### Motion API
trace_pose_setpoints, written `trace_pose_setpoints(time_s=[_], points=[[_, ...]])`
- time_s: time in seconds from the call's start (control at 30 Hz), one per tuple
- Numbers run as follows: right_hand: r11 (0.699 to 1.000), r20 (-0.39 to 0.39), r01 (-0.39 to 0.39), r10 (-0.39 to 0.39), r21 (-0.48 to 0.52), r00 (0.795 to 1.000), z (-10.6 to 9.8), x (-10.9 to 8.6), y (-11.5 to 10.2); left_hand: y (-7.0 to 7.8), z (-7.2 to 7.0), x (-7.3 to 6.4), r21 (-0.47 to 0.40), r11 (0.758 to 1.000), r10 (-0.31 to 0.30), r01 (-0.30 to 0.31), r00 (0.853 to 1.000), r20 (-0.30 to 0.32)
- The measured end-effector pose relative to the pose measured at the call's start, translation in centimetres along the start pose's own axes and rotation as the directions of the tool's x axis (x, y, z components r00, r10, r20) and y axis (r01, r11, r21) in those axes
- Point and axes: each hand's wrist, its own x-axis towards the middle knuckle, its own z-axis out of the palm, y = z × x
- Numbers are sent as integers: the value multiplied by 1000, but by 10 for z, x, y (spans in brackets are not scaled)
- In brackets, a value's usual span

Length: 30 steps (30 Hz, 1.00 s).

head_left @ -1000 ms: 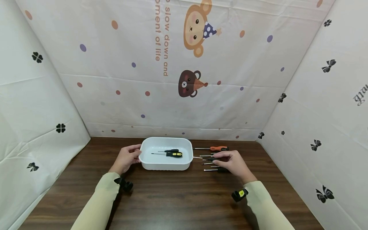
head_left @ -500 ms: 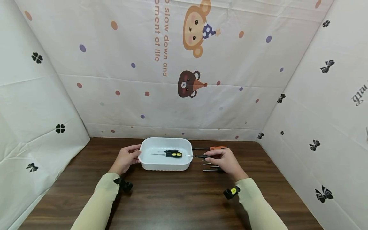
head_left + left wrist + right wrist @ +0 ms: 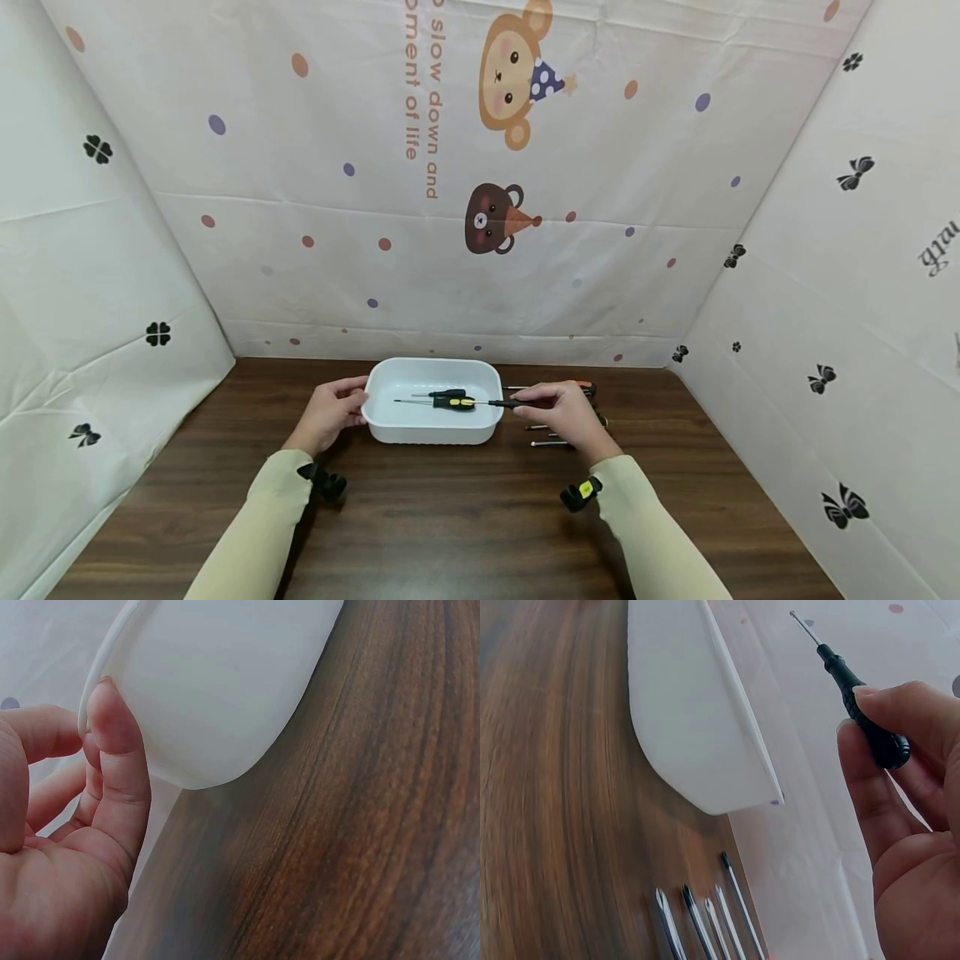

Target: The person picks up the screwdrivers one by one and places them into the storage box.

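A white rectangular tub [image 3: 435, 435] stands at the back of the table, with two screwdrivers lying inside: one black-handled [image 3: 450, 392], one black and yellow [image 3: 453, 403]. My left hand [image 3: 330, 414] pinches the tub's left rim between thumb and fingers, as the left wrist view shows up close. My right hand [image 3: 562, 414] holds a small black screwdriver [image 3: 864, 712] by its handle, raised above the tub's right rim, its shaft pointing left over the tub. Beneath and beyond that hand lie several more screwdrivers [image 3: 697, 922], their handles mostly hidden in the head view.
An orange-handled screwdriver [image 3: 587, 387] lies behind the right hand, partly covered. The dark wooden table [image 3: 450, 517] spreads out in front of the tub. Patterned white cloth [image 3: 360, 275] hangs behind it and on both sides.
My right hand has lifted the black screwdriver from the row and carried it left to the tub's right rim. The left hand has stayed on the tub.
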Motion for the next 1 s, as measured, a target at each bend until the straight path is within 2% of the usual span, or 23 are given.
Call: trace_pose_setpoints(time_s=[0.23, 0.47, 1.0], points=[[999, 5, -36, 36, -7, 999, 14, 9, -5, -19, -3, 15, 17, 1000, 19, -18, 999, -34], [1000, 12, -6, 5, 12, 1000, 28, 18, -3, -18, -3, 13, 22, 1000, 14, -13, 999, -40], [1000, 45, -9, 10, -28, 999, 53, 36, -1, -18, -2, 13, 22, 1000, 7, -6, 999, -41]])
